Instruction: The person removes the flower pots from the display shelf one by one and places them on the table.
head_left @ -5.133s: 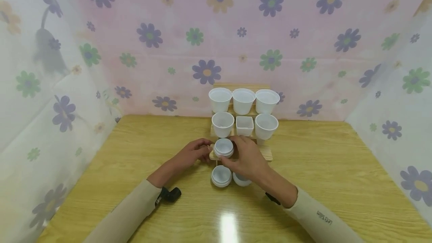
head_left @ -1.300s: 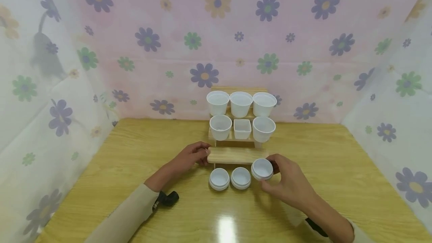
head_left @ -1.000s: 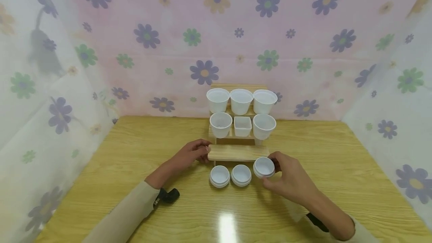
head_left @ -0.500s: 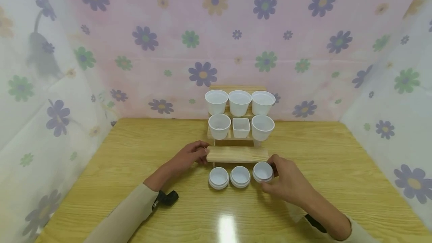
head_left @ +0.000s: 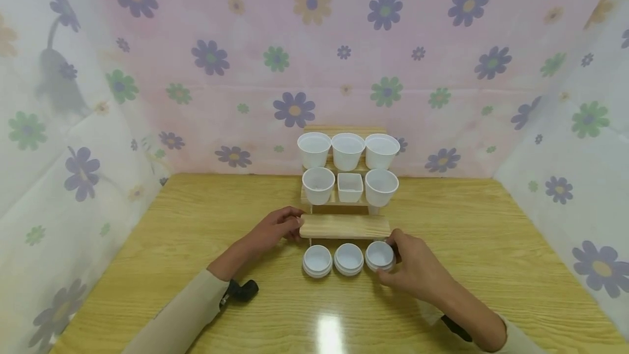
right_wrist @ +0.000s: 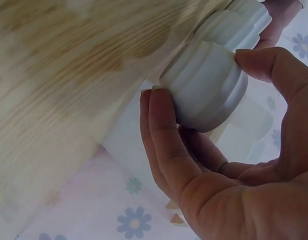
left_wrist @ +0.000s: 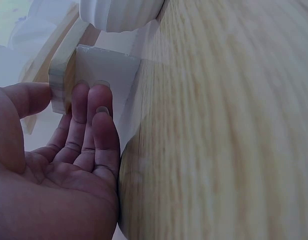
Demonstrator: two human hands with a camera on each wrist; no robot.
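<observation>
My right hand [head_left: 417, 266] holds a small round white pot [head_left: 380, 255] at the right end of the front row. In the right wrist view, thumb and fingers span the ribbed side of that pot [right_wrist: 206, 82]. Two matching pots, a left one [head_left: 317, 261] and a middle one [head_left: 349, 259], stand beside it on the table. Behind them is a tiered wooden stand, its lowest board [head_left: 344, 225] bare. My left hand [head_left: 272, 229] grips the left end of this board; the left wrist view shows the thumb against the board edge [left_wrist: 59, 75] and fingertips by the white side panel [left_wrist: 104, 70].
On the stand's upper steps are several white cups, among them a tall cup [head_left: 348, 151] and a square one [head_left: 350, 187]. A flower-print cloth [head_left: 226, 119] hangs behind and at both sides of the wooden table [head_left: 196, 206].
My right hand has carried the small pot from the lowest board down to the front right, then lowered it in line with the other two. The left hand stays at the board.
</observation>
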